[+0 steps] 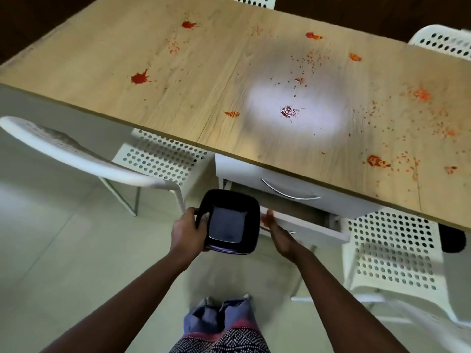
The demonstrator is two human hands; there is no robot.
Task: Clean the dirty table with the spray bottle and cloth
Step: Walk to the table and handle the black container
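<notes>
Table (178, 80): far, red stains throughout; left hand (188, 231) grips black dish (230, 222) near lower open drawer (305, 226); right hand (276, 231) released, fingers straight, touching drawer front; spray bottle, cloth unseen; step: clearing; next: stow dish, fetch both.

Red-splattered tan table (178, 72), black plate (229, 220)
</notes>
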